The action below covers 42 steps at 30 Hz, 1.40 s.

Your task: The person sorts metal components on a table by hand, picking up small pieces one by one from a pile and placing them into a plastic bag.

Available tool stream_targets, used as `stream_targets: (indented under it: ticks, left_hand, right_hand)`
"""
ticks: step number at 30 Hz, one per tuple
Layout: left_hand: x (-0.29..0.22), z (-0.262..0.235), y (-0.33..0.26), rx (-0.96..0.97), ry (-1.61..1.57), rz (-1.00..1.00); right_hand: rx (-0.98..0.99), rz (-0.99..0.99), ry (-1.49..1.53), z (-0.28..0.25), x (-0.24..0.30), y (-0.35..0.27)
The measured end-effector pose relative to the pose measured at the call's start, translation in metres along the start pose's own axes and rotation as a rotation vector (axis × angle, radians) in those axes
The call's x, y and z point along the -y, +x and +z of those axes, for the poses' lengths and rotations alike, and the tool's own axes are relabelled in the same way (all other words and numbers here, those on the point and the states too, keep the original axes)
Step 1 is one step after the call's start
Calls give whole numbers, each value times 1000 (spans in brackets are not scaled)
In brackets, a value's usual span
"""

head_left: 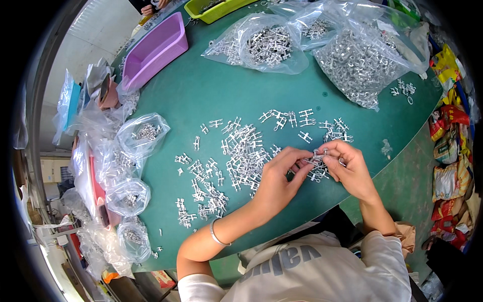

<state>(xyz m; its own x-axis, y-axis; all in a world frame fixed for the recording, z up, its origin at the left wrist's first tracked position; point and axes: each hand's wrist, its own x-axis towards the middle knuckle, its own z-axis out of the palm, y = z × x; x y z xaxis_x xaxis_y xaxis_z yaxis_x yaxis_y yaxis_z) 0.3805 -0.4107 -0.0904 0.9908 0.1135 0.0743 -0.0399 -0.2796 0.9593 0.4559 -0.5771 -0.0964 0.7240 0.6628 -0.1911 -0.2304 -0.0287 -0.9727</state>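
Note:
My left hand and my right hand meet over the right part of the green table. Between their fingertips they pinch a small silver metal piece; its exact shape is partly covered by my fingers. More small silver metal pieces lie just beneath my hands. To the left of my left hand spreads a large loose pile of silver metal pieces, shaped like little ladders or double bars. Smaller clusters rest beyond my right hand.
Clear plastic bags filled with metal parts stand along the far side. A purple basket and a yellow-green basket are at the far left. Smaller open bags line the left edge. Another person's hand shows at the top.

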Motion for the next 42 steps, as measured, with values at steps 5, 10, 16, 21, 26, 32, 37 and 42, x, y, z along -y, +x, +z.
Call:
stream_targets:
  ticks: [5,10,16,21,26,32,37,42]
  left_hand:
    - [2,-3,0,-82,267,274]
    - [15,-7,-4,-118,438,586]
    - [3,-7,-7,-18,-12,24]
    - [0,-15,-4,52,-592,-374]
    - [1,-16,-5,77,-646,-422]
    - [-1,-13,-11,156,-607,-381]
    - [-7,-13,-12,158,-589,-380]
    - [-4,-14,-13,180,-641,-361]
  right_hand:
    - [-102,-43,-14,7,-6,0]
    - [56,306,498,5,0,2]
    - [35,244,543,8,-7,3]
    - [76,116,410,11,-9,0]
    - [69,-16,232,10,-10,-1]
    - [-155,-440,-353,15,-9,-4]
    - [-181,-170,-18,20,-10,-8]
    - [-98,14,177,16,-3,-8]
